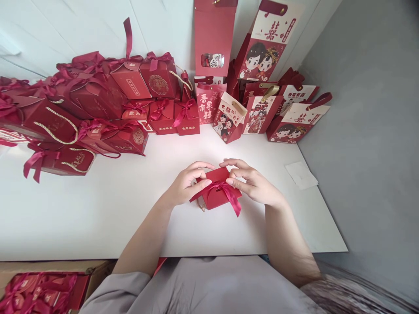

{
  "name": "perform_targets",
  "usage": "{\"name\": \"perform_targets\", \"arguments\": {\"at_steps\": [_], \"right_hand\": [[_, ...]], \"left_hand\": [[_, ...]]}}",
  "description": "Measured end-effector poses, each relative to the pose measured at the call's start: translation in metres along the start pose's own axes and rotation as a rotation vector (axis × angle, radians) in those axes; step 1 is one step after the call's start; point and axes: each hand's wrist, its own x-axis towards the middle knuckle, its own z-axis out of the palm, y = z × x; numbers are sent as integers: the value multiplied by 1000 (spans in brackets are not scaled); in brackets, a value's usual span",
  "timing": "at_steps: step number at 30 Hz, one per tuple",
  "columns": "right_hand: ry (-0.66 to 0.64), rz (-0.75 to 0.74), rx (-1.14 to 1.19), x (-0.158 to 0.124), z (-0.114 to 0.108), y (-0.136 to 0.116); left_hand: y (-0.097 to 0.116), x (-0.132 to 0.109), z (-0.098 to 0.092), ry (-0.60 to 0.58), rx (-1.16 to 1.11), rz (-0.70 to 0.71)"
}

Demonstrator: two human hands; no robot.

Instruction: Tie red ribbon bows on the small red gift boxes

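A small red gift box [218, 201] sits on the white table in front of me, with a pink-red satin ribbon [233, 201] tied at its top and one tail hanging down the front. A bit of cord [200, 206] shows by its left side. My left hand [186, 185] grips the box from the left, thumb by the ribbon and fingers curled over the far flap. From the right, my right hand [255, 185] holds it in a like way, thumb and fingers bent around the upper edge. Some fingertips are hidden behind the box.
Stacked red ribboned boxes [94, 98] line the table's left rear. Printed red-and-white gift bags [258, 114] stand at the back right, near the grey wall [366, 131]. White paper squares [301, 174] lie at right. An open carton [98, 272] with ribboned boxes stands lower left.
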Motion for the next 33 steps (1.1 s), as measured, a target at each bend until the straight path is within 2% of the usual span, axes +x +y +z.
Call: {"name": "perform_targets", "arguments": {"at_steps": [8,12,18,21,25,29,31,33], "right_hand": [[-2,-14,-1,-2,-3,1],[51,34,59,0,-1,1],[152,12,193,8,13,2],[159,-29,243,13,23,2],[145,-28,270,14,31,-2],[124,-4,238,13,29,-4],[156,-10,200,13,29,-2],[223,-14,130,14,29,2]], "left_hand": [[-1,0,0,25,42,35],[-2,1,3,100,-3,24],[0,3,18,208,-109,-57],[1,2,22,199,-84,-73],[-1,2,17,89,-146,-123],[-4,2,8,14,-198,-104],[-5,2,5,56,-198,-99],[-8,2,1,150,-204,-116]]}}
